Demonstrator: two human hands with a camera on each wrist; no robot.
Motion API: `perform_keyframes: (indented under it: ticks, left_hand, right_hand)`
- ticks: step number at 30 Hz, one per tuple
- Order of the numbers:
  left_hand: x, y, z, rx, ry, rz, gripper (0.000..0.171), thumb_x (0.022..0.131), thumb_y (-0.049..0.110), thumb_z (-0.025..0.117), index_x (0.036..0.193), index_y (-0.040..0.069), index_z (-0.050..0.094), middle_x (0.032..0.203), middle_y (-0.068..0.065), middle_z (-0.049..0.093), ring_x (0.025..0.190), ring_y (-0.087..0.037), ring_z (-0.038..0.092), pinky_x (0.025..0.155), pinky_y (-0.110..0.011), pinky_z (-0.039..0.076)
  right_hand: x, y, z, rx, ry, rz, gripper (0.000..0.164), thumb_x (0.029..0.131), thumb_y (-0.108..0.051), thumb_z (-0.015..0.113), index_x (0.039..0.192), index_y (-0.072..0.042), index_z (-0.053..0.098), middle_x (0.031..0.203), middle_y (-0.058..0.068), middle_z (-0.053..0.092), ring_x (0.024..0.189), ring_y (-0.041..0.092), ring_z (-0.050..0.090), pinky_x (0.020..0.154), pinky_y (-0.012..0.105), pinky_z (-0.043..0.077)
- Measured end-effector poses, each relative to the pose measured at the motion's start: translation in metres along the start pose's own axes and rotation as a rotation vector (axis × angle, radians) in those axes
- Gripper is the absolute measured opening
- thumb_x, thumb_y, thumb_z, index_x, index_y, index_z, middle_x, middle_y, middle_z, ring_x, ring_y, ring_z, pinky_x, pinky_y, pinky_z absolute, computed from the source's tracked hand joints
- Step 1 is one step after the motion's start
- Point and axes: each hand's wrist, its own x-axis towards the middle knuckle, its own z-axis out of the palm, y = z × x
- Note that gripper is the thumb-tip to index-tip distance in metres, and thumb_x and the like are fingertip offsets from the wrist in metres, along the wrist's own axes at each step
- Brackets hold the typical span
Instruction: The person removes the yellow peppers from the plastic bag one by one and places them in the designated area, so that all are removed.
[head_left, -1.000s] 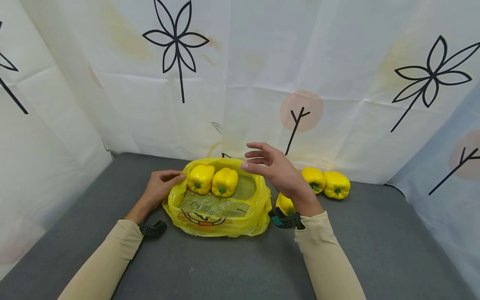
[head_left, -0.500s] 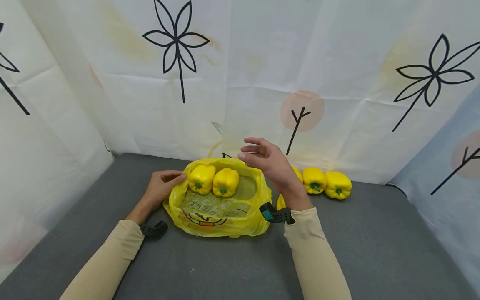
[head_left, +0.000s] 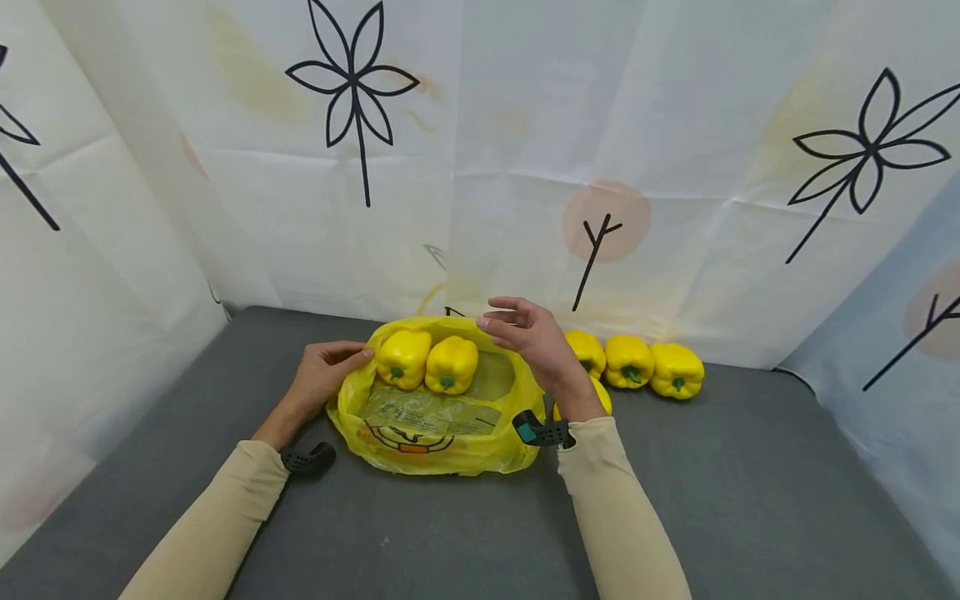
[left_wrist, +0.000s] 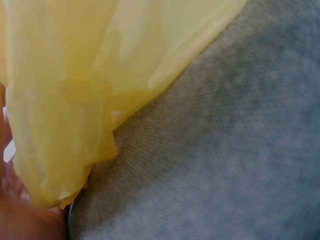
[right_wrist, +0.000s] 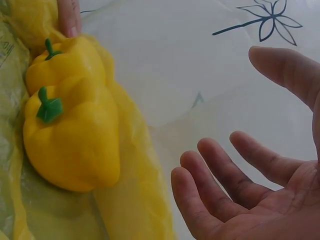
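At the yellow bag (head_left: pixel 480 454): left hand (head_left: pixel 318 375) pinches rim | right hand (head_left: pixel 536 342), fingers loosely spread | pepper (head_left: pixel 603 398) partly hidden by its wrist

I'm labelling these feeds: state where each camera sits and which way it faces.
Head: on the head, facing forward and down at the yellow plastic bag on the grey table; left hand, right hand and beige sleeves show.
Left wrist: worn there, facing the bag and table; part of the left hand shows.
Right wrist: worn there, facing two yellow bell peppers in the bag and the backdrop; right hand and left fingertips show.
Head and right wrist share those peppers.
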Motion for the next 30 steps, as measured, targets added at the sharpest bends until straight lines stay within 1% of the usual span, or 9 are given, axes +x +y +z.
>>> perform_keyframes:
  ticks: [5,10,16,19,22,25,30]
  left_hand:
    - [0.001,0.0,0.0,0.008,0.008,-0.009,0.04,0.1,0.021,0.069,0.125,-0.011,0.067,0.1,0.01,0.073,0.089,-0.009,0.07,0.075,-0.026,0.06]
    - [0.001,0.0,0.0,0.01,0.011,-0.021,0.04,0.1,0.021,0.069,0.124,-0.011,0.067,0.1,0.009,0.073,0.088,-0.009,0.07,0.075,-0.026,0.06]
    - [0.001,0.001,0.001,0.013,0.011,-0.009,0.038,0.099,0.019,0.07,0.123,-0.011,0.068,0.102,0.007,0.073,0.089,-0.008,0.07,0.075,-0.026,0.06]
    - [0.001,0.002,0.001,0.017,0.006,-0.002,0.038,0.1,0.019,0.069,0.124,-0.011,0.067,0.102,0.008,0.073,0.089,-0.008,0.07,0.076,-0.026,0.06]
    - [0.001,0.002,0.0,0.01,0.002,-0.004,0.039,0.1,0.019,0.069,0.124,-0.011,0.067,0.101,0.01,0.073,0.089,-0.008,0.07,0.076,-0.026,0.06]
    - [0.001,0.001,0.0,0.004,-0.001,-0.005,0.04,0.1,0.019,0.068,0.125,-0.012,0.066,0.101,0.01,0.073,0.089,-0.008,0.07,0.076,-0.026,0.06]
    - [0.001,0.0,0.0,0.004,0.0,-0.007,0.04,0.1,0.019,0.069,0.125,-0.012,0.066,0.1,0.011,0.073,0.09,-0.008,0.07,0.076,-0.026,0.06]
  right_hand:
    - [0.004,0.013,0.0,-0.02,0.03,0.029,0.055,0.1,-0.016,0.067,0.148,0.002,0.047,0.137,0.021,0.055,0.128,0.038,0.054,0.111,0.047,0.043]
    - [0.007,0.024,0.002,-0.036,0.044,0.046,0.057,0.099,-0.019,0.068,0.148,0.002,0.047,0.136,0.021,0.055,0.128,0.041,0.053,0.112,0.048,0.041]
    - [0.009,0.032,0.004,-0.064,0.073,0.072,0.06,0.097,-0.021,0.072,0.148,0.0,0.048,0.137,0.019,0.054,0.125,0.035,0.054,0.112,0.053,0.04]
    - [0.009,0.036,0.005,-0.102,0.076,0.096,0.063,0.095,-0.024,0.075,0.148,-0.003,0.049,0.141,0.019,0.052,0.128,0.035,0.052,0.112,0.055,0.038]
    - [0.008,0.038,0.007,-0.125,0.07,0.114,0.066,0.092,-0.026,0.077,0.149,-0.007,0.049,0.145,0.018,0.05,0.131,0.036,0.049,0.111,0.055,0.039]
    - [0.008,0.04,0.01,-0.147,0.053,0.134,0.068,0.091,-0.029,0.079,0.149,-0.01,0.049,0.147,0.016,0.048,0.134,0.035,0.048,0.11,0.054,0.041]
    - [0.009,0.047,0.014,-0.202,0.041,0.155,0.073,0.089,-0.033,0.081,0.15,-0.011,0.048,0.148,0.013,0.048,0.137,0.032,0.046,0.108,0.05,0.044]
